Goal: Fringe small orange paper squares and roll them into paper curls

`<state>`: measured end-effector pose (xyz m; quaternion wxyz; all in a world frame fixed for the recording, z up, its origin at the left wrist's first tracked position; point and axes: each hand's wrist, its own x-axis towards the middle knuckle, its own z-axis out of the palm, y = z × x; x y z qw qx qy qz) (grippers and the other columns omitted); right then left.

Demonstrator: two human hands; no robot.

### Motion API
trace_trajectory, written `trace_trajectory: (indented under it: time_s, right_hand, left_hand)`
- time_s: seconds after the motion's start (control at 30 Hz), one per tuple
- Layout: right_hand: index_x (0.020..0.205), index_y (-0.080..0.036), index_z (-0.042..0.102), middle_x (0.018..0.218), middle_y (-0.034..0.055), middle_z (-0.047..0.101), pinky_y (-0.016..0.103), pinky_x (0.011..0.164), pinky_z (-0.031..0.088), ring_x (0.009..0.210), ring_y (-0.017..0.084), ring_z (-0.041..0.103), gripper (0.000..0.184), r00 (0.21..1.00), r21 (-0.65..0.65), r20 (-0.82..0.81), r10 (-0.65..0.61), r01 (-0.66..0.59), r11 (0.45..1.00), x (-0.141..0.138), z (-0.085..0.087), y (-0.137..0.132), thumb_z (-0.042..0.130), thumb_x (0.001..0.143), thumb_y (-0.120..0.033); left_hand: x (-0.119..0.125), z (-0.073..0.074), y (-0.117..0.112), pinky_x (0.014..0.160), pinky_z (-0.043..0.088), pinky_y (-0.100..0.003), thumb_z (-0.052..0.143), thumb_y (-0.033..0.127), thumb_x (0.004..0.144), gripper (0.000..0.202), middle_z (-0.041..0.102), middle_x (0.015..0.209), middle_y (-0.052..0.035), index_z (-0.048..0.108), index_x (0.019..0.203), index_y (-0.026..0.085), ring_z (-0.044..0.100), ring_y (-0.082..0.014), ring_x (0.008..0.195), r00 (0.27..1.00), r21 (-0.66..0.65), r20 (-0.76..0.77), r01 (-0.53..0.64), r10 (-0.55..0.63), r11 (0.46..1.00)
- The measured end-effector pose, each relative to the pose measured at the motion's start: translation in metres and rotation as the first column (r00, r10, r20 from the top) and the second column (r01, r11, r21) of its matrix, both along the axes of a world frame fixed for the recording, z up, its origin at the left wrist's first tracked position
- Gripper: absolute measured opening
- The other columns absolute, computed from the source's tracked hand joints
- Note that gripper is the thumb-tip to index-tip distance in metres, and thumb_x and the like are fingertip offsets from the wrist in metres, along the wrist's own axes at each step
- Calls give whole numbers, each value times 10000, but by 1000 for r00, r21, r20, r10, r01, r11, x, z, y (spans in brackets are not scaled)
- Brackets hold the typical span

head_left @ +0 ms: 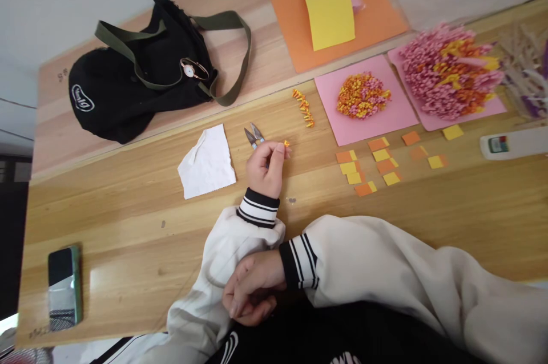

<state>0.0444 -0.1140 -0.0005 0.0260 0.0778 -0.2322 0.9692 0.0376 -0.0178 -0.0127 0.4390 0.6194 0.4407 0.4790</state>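
Observation:
My left hand (266,167) is closed in a pinch over the table, thumb and forefinger on a small orange-and-yellow curled piece (286,144). Just behind it lie thread snips (255,133), blades pointing away, their handles partly hidden by the hand. My right hand (253,288) rests low near my body, against the left sleeve, fingers curled in and nothing visible in them. Beyond the left hand runs a short row of similar orange-and-yellow pieces (305,108). A pile of such pieces (363,94), orange, yellow and pink, sits on a pink sheet (342,131).
Small orange and yellow paper slips (387,165) are scattered to the right, near a white glue bottle (522,142). A larger pink-and-orange heap (449,73) lies behind. Left are a torn white paper (209,164), a phone (64,287) and a black cap (100,93).

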Motion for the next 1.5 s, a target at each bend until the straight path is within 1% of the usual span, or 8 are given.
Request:
trace_trajectory:
  time_s: [0.17,0.4,0.57,0.73,1.03,1.2,1.33,1.5]
  right_hand:
    - [548,-160,405,370,-63,418,169,315,241,312,52,344,245,1000,-12,12,-1,1,1000,0,0,0,553,730,-228]
    - [551,-163,394,376,-65,415,169,321,245,314,49,344,244,1000,1,10,13,-13,1000,-1,-1,-1,529,746,-217]
    - [549,-161,400,371,-65,414,168,316,237,309,50,344,258,1000,-12,7,20,-20,1000,-2,-2,-2,555,736,-247]
    - [530,-156,393,368,-60,412,168,325,256,306,49,351,263,999,30,28,37,-38,999,-2,-1,0,514,757,-209]
    - [522,-156,388,363,-55,408,174,324,235,304,50,343,294,998,12,47,40,-40,999,-2,-1,0,520,778,-214]
    - [530,-158,384,363,-52,405,176,327,228,302,56,344,288,998,31,48,50,-52,998,-1,0,1,460,807,-156]
    - [525,-157,392,360,-52,411,177,327,230,303,55,344,282,999,9,37,37,-37,999,-1,0,0,501,784,-186]
    - [526,-161,391,357,-50,412,184,331,243,302,57,348,278,998,38,47,35,-37,999,-1,-2,-1,513,773,-201]
  left_hand:
    - [1,1,-1,653,461,-257,572,451,813,319,619,669,-18,583,666,169,578,-116,663,1000,-34,16,-12,13,999]
    - [1,0,-1,658,455,-256,585,447,800,300,596,673,-13,567,673,176,567,-116,669,999,-71,41,-19,22,997]
    - [1,1,0,659,454,-262,564,469,809,327,587,659,-15,557,660,178,558,-120,660,1000,-53,26,-15,17,998]
    - [0,1,1,660,446,-267,527,488,831,358,580,649,-16,554,649,181,544,-120,646,1000,-13,0,-14,14,1000]
    - [0,0,1,628,422,-259,498,527,839,408,556,622,-9,539,626,181,515,-115,613,999,9,-45,-18,19,1000]
    - [0,-1,1,605,402,-260,489,536,843,423,522,598,-3,514,612,183,490,-114,590,999,18,-39,-16,17,1000]
    - [-1,-2,0,581,379,-256,465,539,855,439,484,583,4,485,601,181,460,-109,570,999,13,-37,-6,7,1000]
    - [0,-2,0,553,360,-249,445,558,857,453,468,572,8,468,603,184,441,-105,550,998,24,-62,-9,10,1000]
